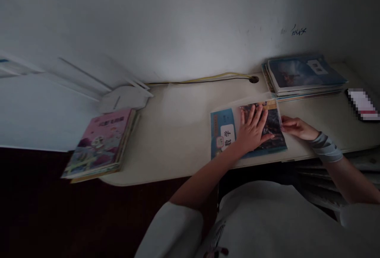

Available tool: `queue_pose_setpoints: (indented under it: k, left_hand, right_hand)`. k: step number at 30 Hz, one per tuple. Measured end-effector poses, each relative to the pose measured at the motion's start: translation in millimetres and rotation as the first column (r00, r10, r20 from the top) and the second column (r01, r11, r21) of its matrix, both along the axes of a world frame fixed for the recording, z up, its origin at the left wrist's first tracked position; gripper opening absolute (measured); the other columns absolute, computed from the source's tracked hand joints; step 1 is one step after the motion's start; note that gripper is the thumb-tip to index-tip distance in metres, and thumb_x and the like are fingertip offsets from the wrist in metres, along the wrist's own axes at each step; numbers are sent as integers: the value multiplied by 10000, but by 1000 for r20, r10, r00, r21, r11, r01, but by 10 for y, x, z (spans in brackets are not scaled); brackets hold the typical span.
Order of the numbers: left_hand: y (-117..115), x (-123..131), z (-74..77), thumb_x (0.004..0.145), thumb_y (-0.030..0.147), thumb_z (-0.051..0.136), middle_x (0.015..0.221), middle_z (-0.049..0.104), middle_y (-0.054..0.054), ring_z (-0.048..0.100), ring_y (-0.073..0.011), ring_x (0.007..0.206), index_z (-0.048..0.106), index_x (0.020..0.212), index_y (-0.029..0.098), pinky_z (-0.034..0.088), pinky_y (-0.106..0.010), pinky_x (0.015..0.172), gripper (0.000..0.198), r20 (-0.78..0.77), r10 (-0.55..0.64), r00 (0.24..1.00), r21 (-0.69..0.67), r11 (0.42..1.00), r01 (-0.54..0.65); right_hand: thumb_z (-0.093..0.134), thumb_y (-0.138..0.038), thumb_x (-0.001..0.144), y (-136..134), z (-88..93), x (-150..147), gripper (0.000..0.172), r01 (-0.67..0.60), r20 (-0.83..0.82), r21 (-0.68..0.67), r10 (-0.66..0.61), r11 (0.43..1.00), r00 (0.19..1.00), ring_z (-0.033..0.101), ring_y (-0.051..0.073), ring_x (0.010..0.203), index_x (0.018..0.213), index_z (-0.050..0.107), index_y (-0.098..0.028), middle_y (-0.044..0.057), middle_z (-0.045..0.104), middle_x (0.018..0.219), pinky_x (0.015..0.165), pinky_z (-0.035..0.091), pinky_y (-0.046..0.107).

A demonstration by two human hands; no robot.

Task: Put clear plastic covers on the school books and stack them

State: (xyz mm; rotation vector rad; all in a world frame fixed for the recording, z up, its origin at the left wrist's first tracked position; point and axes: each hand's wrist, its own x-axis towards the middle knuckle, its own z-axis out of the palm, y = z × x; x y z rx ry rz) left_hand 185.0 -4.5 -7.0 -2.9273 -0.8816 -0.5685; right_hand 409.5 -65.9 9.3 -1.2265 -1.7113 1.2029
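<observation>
A blue-covered book point(221, 131) lies flat near the front edge of the pale desk point(178, 131). A clear plastic cover lies over its right part. My left hand point(252, 129) rests flat on the book with fingers spread. At the book's right edge my right hand point(295, 127) has its fingers curled together, pinching the edge of the plastic cover. A striped band sits on my right wrist.
A stack of books point(303, 76) lies at the back right by the wall. A second stack with a pink top book point(102, 143) overhangs the desk's left end. A cable point(208, 79) runs along the wall into a hole. A dark object point(362, 105) sits far right.
</observation>
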Motion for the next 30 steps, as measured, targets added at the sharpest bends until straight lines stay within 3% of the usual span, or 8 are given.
queue_pose_setpoints:
  k: [3, 8, 12, 18, 21, 25, 27, 30]
  left_hand:
    - [2, -1, -41, 852, 716, 230, 1545, 216, -225, 121, -367, 1449, 213, 1497, 92, 59, -626, 1130, 898, 25, 11, 1000, -17, 1000, -11]
    - [-24, 8, -47, 857, 710, 225, 1549, 204, -222, 108, -360, 1452, 194, 1502, 94, 71, -618, 1133, 892, 9, 22, 1000, -47, 999, -21]
    - [-33, 53, -17, 860, 710, 242, 1553, 206, -203, 123, -359, 1450, 186, 1505, 113, 53, -642, 1123, 881, -68, -10, 998, -98, 995, 4]
    - [-56, 25, 102, 894, 666, 231, 1549, 233, -180, 180, -338, 1442, 219, 1495, 107, 160, -624, 1123, 821, -157, 4, 988, -193, 981, -34]
    - [-151, -82, 164, 873, 694, 246, 1546, 226, -201, 142, -346, 1448, 231, 1488, 77, 161, -617, 1131, 872, -103, 28, 994, -159, 986, -44]
    - [-144, -383, 91, 847, 705, 331, 1508, 343, -171, 248, -354, 1419, 358, 1453, 156, 156, -597, 1153, 818, -131, -12, 991, -256, 966, -22]
    - [13, -655, 42, 852, 648, 414, 1491, 378, -167, 290, -381, 1395, 413, 1422, 180, 169, -618, 1138, 737, -176, 101, 979, -301, 942, -152]
    - [368, -1136, 31, 874, 489, 478, 1491, 339, -241, 286, -406, 1389, 404, 1403, 94, 242, -636, 1088, 664, -90, 513, 853, -289, 807, -516]
  right_hand:
    - [614, -544, 795, -6, 36, -36, 357, 12, 0, -28, -12, 1000, 1000, 586, 210, 986, 821, 732, -208, 54, 640, 1012, 953, 431, 410]
    - [590, -557, 796, -18, -35, -141, 388, 228, 32, 26, -229, 973, 973, 570, 173, 761, 647, 663, -207, 28, 617, 778, 780, 485, 341]
    - [538, -501, 844, -25, -179, -170, 334, 331, 14, 7, -331, 944, 944, 585, 184, 767, 763, 665, -202, 30, 627, 795, 767, 502, 356]
    - [457, -398, 890, -69, -66, -272, 356, 517, 183, 468, -651, 716, 736, 520, 278, 1186, 1163, 593, -216, 139, 522, 1290, 974, 460, 482]
    - [396, -351, 930, -110, 51, -499, 468, 288, 352, 591, -562, 754, 749, 369, 279, 1358, 1380, 438, -228, 124, 433, 1435, 1103, 341, 518]
    - [460, -436, 910, -17, -48, -692, 553, -160, 664, 462, -220, 872, 714, 355, 327, 1368, 1384, 448, -152, 168, 468, 1424, 1115, 277, 568]
    - [475, -453, 901, 75, -137, -602, 569, -130, 718, 430, -251, 893, 649, 386, 354, 1342, 1369, 461, -129, 198, 458, 1425, 1092, 273, 597]
    - [501, -421, 887, 223, -190, -298, 570, 120, 666, 499, -469, 858, 581, 426, 381, 1299, 1347, 464, -87, 246, 461, 1402, 1053, 320, 586]
